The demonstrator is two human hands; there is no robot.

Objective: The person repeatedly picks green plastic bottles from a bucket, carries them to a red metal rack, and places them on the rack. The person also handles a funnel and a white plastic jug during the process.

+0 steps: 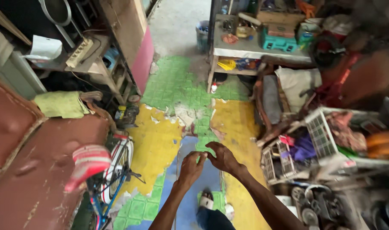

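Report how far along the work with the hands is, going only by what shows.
Nothing looks finished: no completed piece shows near the hands. In hand: the left hand and right hand meet fingertip to fingertip above the blue floor patch, pinching something too small to identify. Left untouched: the bicycle at the left and the white baskets of clutter at the right, both apart from the hands.

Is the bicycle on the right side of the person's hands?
No, the bicycle stands at the left, beside the brown sofa, while the hands meet over the floor in the middle.
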